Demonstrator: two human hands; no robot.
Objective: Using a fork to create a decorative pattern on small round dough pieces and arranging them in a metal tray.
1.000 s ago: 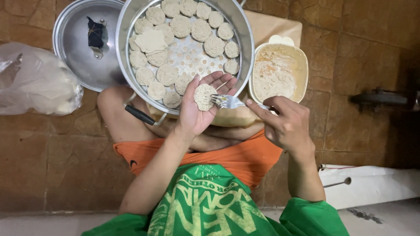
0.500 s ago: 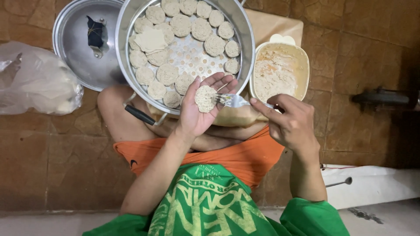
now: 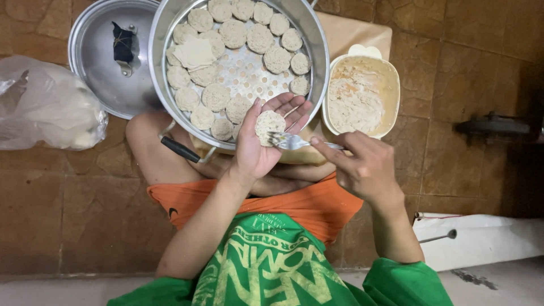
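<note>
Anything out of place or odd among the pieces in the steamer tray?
One thing: among the round filled pieces in the steamer tray, a flat, unfilled wrapper lies on top of them at upper left. Nothing looks spilled or damaged. The left hand holds a round piece.

The person wears a bright green T-shirt [image 3: 266, 266] with short sleeves and a large print in a paler yellow-green colour on the chest. Below it there are orange shorts [image 3: 294, 204] with a small dark mark near the left leg. The forearms and the lower legs are bare. The left hand [image 3: 260, 141] and the right hand [image 3: 362, 167] have no gloves, rings or watch
</note>
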